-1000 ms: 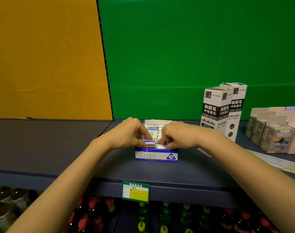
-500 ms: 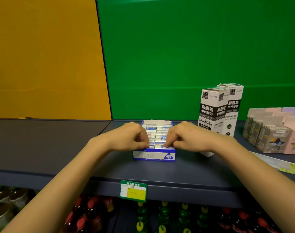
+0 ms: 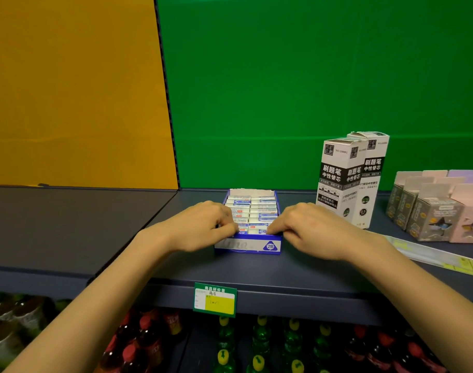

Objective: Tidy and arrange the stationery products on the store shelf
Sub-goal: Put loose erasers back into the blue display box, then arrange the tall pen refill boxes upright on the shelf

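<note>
Both hands are curled on the front corners of the blue box (image 3: pixel 248 244) of erasers (image 3: pixel 252 211) between them, left hand (image 3: pixel 203 227) and right hand (image 3: pixel 309 228) apparently squaring it, so next likely comes sliding it straight on the shelf (image 3: pixel 297 273).

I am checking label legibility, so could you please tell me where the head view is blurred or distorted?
Head view: the eraser box front is smeared beside its sharp 2B mark; the shelf edge bows from wide-angle distortion; the drink bottles below sit dim.
</note>
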### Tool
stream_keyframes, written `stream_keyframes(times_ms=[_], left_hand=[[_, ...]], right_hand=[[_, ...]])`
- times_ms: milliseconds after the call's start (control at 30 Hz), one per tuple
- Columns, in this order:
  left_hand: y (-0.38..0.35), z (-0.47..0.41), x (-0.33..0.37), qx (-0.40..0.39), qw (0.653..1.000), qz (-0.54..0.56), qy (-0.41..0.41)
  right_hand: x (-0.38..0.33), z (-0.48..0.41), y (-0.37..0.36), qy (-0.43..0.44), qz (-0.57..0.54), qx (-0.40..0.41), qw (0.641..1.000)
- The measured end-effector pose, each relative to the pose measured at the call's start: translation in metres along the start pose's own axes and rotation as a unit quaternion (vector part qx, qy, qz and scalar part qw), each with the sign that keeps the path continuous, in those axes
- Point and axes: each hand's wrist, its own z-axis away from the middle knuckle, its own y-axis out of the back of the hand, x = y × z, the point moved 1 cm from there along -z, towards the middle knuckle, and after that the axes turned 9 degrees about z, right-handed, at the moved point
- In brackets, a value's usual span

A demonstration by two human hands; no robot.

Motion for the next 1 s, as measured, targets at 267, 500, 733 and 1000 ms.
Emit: stream_keyframes(times_ms=[267, 500, 733, 1000], left_hand=[[-0.003, -0.015, 0.021, 0.121, 0.992, -0.018, -0.015], [-0.019, -0.065, 0.095, 0.195, 0.951, 0.237, -0.02], [-0.047, -0.118, 0.125, 0.205, 0.918, 0.335, 0.045], [-0.062, -0.124, 0.123, 0.232, 0.888, 0.391, 0.062]], right_hand=[[0.019, 0.039, 0.01, -0.035, -0.101, 0.15, 0.983], [0.088, 0.069, 0.012, -0.279, -0.293, 0.364, 0.839], [0.133, 0.048, -0.011, -0.336, -0.508, 0.197, 0.768], [0.139, 0.033, -0.016, -0.325, -0.542, 0.125, 0.765]])
